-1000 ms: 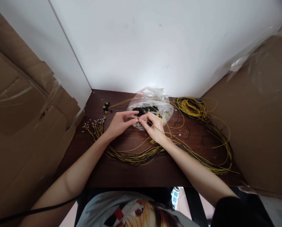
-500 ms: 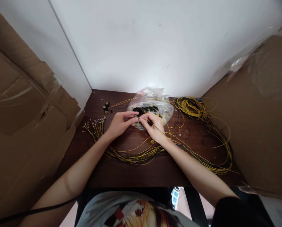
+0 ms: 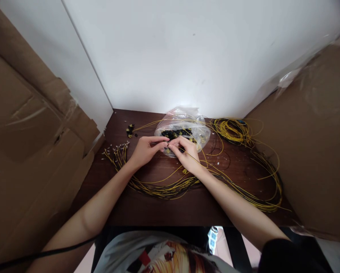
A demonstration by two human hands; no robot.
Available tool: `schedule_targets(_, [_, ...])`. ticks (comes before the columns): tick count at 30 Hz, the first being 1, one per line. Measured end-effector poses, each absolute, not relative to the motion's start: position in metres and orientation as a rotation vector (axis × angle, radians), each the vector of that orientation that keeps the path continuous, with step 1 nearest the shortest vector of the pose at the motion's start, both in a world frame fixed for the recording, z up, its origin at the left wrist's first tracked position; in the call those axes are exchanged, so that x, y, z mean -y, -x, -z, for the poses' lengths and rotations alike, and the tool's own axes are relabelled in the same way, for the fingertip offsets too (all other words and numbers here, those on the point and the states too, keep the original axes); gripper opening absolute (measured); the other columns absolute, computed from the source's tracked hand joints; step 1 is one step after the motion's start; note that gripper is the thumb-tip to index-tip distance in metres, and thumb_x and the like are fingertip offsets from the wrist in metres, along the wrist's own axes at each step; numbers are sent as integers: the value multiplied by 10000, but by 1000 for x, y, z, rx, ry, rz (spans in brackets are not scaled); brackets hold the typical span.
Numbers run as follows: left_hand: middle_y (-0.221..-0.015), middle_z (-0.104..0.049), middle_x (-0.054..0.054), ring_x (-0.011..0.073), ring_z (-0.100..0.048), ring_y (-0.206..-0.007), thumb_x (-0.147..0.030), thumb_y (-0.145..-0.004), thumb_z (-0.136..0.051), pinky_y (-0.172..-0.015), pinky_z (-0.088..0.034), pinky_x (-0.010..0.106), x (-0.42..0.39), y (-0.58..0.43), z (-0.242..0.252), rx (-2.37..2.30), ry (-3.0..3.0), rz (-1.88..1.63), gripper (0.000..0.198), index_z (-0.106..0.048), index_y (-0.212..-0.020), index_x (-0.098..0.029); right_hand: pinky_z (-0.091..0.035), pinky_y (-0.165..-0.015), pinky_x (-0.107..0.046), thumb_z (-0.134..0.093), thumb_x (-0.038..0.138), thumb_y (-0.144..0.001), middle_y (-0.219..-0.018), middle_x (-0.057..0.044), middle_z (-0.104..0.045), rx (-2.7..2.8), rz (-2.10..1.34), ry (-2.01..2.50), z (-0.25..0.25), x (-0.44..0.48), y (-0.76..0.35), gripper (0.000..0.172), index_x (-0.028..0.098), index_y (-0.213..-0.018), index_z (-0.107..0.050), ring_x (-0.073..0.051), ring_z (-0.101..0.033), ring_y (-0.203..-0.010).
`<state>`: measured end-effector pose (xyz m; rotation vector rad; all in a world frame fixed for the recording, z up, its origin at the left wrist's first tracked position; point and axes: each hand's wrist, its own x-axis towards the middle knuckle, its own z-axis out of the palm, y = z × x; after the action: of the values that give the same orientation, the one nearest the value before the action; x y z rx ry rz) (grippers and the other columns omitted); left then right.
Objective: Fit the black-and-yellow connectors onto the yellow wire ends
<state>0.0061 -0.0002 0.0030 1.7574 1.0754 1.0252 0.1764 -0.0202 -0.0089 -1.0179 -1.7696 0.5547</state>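
My left hand is closed in a pinch over the near side of a clear plastic bag; whatever sits between its fingertips is too small to make out. Facing it, with fingertips almost touching, my right hand pinches a thin yellow wire that trails back over the wrist. Small black and yellow connectors fill the bag behind both hands. A long bundle of yellow and black wires curves across the table below my hands, its ends with small pale tips fanned out at left.
A coil of yellow wire lies at the back right. Several loose connectors sit at the back left. Cardboard stands at left and more cardboard at right. A white wall closes off the back of the dark table.
The whole view has shifted slightly. Both hands keep their pinch at the same spot over the bag, with no clear movement of the wires.
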Motion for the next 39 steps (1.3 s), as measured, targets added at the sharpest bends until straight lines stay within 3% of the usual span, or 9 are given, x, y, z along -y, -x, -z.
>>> schedule_targets(4, [-622, -661, 9, 138, -586, -588, -344, -751, -619, -624, -464, 239, 1, -6, -5, -1088, -1725, -1051, 291, -713, -921, -128, -453, -637, -256, -593, 304, -803, -743, -13, -622, 1613, -733, 1039, 8, 21, -173, 127, 183, -811, -634, -119, -551, -654])
schedule_targets(11, [-653, -641, 8, 128, -542, -570, -361, -725, -626, -587, -430, 231, -7, 4, -8, -1140, -1746, -1150, 262, -704, -846, -142, -497, -600, -267, -615, 367, -773, -659, -1, -616, 1298, -970, 976, -2, 14, -170, 207, 178, -852, -650, -109, -561, -570])
schedule_targets(20, [-761, -679, 15, 151, -560, -664, -381, -758, -606, -651, -399, 248, -22, 34, -14, -1468, -2019, -1310, 227, -701, -822, -185, -543, -615, -300, -494, 321, -881, -842, -58, -620, 1264, -670, 888, -66, -1, -217, 177, 206, -877, -629, -109, -583, -656])
schedule_targets(26, [-780, -682, 28, 159, -565, -656, -384, -775, -589, -658, -398, 254, -30, 52, -12, -1611, -2038, -1409, 231, -696, -838, -190, -504, -564, -224, -498, 366, -886, -847, -14, -652, 1406, -476, 737, -120, -13, -258, 218, 245, -936, -671, -80, -628, -708])
schedule_targets(31, [-775, -682, 43, 176, -584, -680, -363, -774, -588, -678, -399, 261, -34, 61, -9, -1773, -2026, -1430, 220, -700, -827, -181, -363, -510, -195, -370, 135, -887, -579, 73, -632, 1091, -698, 568, -167, -7, -269, 356, 158, -745, -696, 44, -551, -524])
schedule_targets(34, [-763, -684, 49, 186, -593, -695, -344, -777, -578, -681, -407, 265, -38, 64, -6, -1882, -2035, -1405, 220, -703, -824, -169, -399, -463, -99, -373, 138, -921, -522, 57, -600, 894, -721, 460, -188, 1, -277, 345, 124, -709, -645, 30, -518, -451])
schedule_targets(39, [-780, -694, 50, 198, -604, -722, -347, -790, -557, -704, -422, 280, -46, 68, 1, -1983, -2060, -1296, 224, -705, -832, -184, -431, -447, -95, -333, 191, -958, -510, 66, -557, 661, -689, 409, -202, 8, -307, 354, 138, -732, -600, 3, -511, -430])
